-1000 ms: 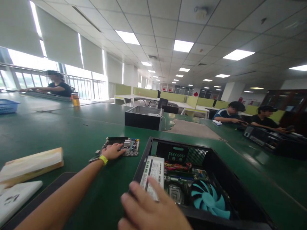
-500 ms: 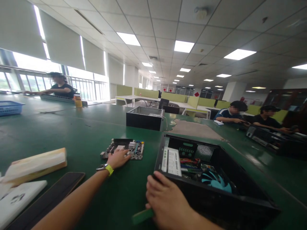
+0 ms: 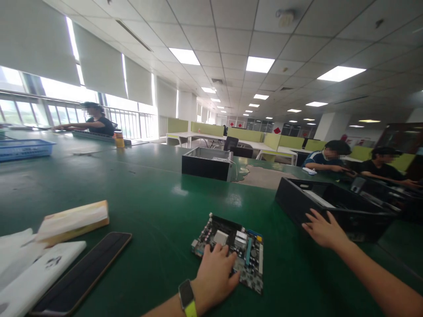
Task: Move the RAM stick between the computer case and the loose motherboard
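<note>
Head: left hand (image 3: 216, 275) on 1 motherboard (image 3: 247, 249)

The single head-worn camera looks from above the near side of the counter (image 3: 148, 193), facing forward and slightly down. The left hand (image 3: 216, 273) at 6 o'clock and right hand (image 3: 325, 231) at 4 o'clock are close; the ceiling (image 3: 194, 15) at 12 o'clock extends into the distance.
</note>
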The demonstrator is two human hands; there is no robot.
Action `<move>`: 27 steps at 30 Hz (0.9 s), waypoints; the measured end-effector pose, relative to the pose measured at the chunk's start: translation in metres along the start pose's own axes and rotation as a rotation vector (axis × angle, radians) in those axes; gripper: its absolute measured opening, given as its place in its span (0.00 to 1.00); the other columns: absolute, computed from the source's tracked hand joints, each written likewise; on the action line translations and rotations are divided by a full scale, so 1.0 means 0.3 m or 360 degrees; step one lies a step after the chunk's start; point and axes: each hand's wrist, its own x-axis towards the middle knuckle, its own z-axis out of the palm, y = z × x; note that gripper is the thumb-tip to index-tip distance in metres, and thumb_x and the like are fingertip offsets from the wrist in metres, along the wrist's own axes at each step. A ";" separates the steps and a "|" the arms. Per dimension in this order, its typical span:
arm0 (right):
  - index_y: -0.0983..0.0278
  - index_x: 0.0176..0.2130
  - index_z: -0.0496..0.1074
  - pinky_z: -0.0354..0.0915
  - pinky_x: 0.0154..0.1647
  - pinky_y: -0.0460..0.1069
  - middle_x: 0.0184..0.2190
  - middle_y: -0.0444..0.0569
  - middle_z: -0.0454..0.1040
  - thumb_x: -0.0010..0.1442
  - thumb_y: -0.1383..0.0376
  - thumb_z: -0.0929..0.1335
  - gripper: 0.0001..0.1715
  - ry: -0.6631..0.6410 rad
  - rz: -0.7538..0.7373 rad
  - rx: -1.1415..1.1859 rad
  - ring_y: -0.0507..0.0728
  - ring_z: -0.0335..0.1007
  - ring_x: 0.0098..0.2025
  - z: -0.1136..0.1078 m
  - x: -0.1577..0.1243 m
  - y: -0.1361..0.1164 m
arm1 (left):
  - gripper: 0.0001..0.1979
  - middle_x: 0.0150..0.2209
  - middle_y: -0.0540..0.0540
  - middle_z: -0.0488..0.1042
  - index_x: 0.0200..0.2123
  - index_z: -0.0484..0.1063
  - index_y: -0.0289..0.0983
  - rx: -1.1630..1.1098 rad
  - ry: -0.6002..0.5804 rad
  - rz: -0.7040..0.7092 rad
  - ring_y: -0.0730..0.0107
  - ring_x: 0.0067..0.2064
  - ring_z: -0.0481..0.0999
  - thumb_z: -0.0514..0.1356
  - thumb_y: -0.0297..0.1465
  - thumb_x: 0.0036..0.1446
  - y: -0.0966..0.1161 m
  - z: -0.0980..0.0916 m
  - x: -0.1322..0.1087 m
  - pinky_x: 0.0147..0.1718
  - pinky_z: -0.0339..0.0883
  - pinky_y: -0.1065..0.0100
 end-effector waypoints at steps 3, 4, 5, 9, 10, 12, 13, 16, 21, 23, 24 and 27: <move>0.57 0.45 0.76 0.31 0.61 0.69 0.60 0.51 0.60 0.59 0.53 0.58 0.24 -0.0020 0.0226 0.0080 0.65 0.38 0.66 0.050 0.023 0.109 | 0.25 0.50 0.37 0.69 0.50 0.68 0.42 -0.0071 -0.0179 0.0054 0.47 0.53 0.63 0.51 0.48 0.55 0.109 0.018 -0.006 0.51 0.52 0.41; 0.59 0.45 0.76 0.34 0.61 0.68 0.59 0.52 0.61 0.58 0.53 0.59 0.25 0.0042 0.0296 0.0137 0.66 0.41 0.66 0.054 0.025 0.111 | 0.27 0.52 0.35 0.68 0.52 0.67 0.40 -0.0080 -0.0260 0.0068 0.45 0.54 0.63 0.52 0.49 0.54 0.137 0.020 -0.001 0.51 0.51 0.40; 0.60 0.45 0.76 0.39 0.61 0.67 0.57 0.55 0.64 0.58 0.53 0.58 0.26 0.0117 0.0352 0.0240 0.66 0.46 0.64 0.051 0.024 0.095 | 0.29 0.53 0.33 0.67 0.53 0.66 0.38 -0.0085 -0.0333 0.0077 0.43 0.54 0.62 0.52 0.49 0.53 0.162 0.021 0.006 0.51 0.51 0.39; 0.66 0.43 0.75 0.66 0.38 0.54 0.32 0.56 0.77 0.60 0.47 0.53 0.35 0.0203 0.0368 0.1205 0.61 0.73 0.35 -0.001 -0.024 -0.137 | 0.32 0.52 0.30 0.68 0.54 0.66 0.36 -0.0073 -0.0448 0.0058 0.41 0.54 0.63 0.53 0.51 0.52 0.221 0.013 0.028 0.50 0.53 0.39; 0.66 0.43 0.75 0.65 0.31 0.51 0.24 0.52 0.75 0.59 0.45 0.53 0.37 0.0231 0.0371 0.1452 0.59 0.72 0.27 -0.015 -0.048 -0.218 | 0.32 0.50 0.31 0.69 0.52 0.67 0.37 -0.0072 -0.0429 0.0040 0.41 0.53 0.64 0.54 0.51 0.51 0.225 0.008 0.029 0.49 0.55 0.40; 0.67 0.40 0.76 0.62 0.25 0.49 0.18 0.47 0.71 0.58 0.43 0.56 0.36 0.0398 0.0349 0.1717 0.56 0.67 0.21 -0.032 -0.103 -0.376 | 0.29 0.47 0.35 0.71 0.48 0.70 0.39 -0.0092 -0.0344 0.0036 0.44 0.50 0.67 0.54 0.52 0.50 0.214 -0.008 0.031 0.46 0.60 0.44; 0.67 0.37 0.77 0.62 0.25 0.48 0.18 0.47 0.71 0.57 0.43 0.57 0.35 0.0517 0.0347 0.1801 0.55 0.67 0.21 -0.036 -0.131 -0.445 | 0.27 0.46 0.37 0.72 0.46 0.71 0.40 -0.0104 -0.0284 0.0051 0.47 0.48 0.68 0.54 0.53 0.50 0.199 -0.020 0.035 0.44 0.62 0.47; 0.66 0.36 0.77 0.63 0.30 0.48 0.25 0.48 0.74 0.59 0.46 0.58 0.30 0.0702 0.0258 0.1903 0.56 0.69 0.28 -0.025 -0.196 -0.588 | 0.23 0.41 0.42 0.73 0.41 0.72 0.42 -0.0076 -0.0069 0.0072 0.54 0.43 0.71 0.51 0.51 0.53 0.114 -0.064 0.067 0.40 0.66 0.56; 0.62 0.38 0.76 0.62 0.47 0.51 0.41 0.52 0.75 0.61 0.50 0.57 0.26 0.0731 0.0023 0.1755 0.59 0.68 0.45 0.029 -0.210 -0.641 | 0.18 0.40 0.43 0.73 0.41 0.71 0.40 0.0095 0.0095 -0.0240 0.58 0.44 0.71 0.50 0.44 0.56 -0.087 -0.121 0.143 0.38 0.66 0.61; 0.62 0.37 0.77 0.60 0.52 0.54 0.44 0.52 0.74 0.62 0.51 0.57 0.27 0.0707 0.0043 0.1699 0.60 0.65 0.49 0.051 -0.198 -0.638 | 0.18 0.42 0.44 0.73 0.41 0.72 0.40 0.0067 0.0018 -0.0278 0.58 0.44 0.71 0.51 0.43 0.55 -0.142 -0.119 0.158 0.40 0.67 0.62; 0.61 0.38 0.77 0.59 0.53 0.54 0.45 0.52 0.73 0.62 0.51 0.57 0.26 0.0679 0.0043 0.1673 0.60 0.64 0.51 0.061 -0.193 -0.637 | 0.18 0.43 0.44 0.73 0.41 0.72 0.41 0.0041 -0.0025 -0.0260 0.59 0.45 0.72 0.51 0.43 0.54 -0.159 -0.113 0.161 0.41 0.67 0.62; 0.61 0.42 0.76 0.57 0.55 0.56 0.49 0.52 0.72 0.61 0.52 0.58 0.25 0.0578 -0.0004 0.1572 0.60 0.62 0.54 0.086 -0.179 -0.637 | 0.18 0.46 0.45 0.73 0.43 0.72 0.41 -0.0011 -0.0106 -0.0163 0.59 0.47 0.72 0.53 0.42 0.53 -0.170 -0.089 0.165 0.44 0.66 0.63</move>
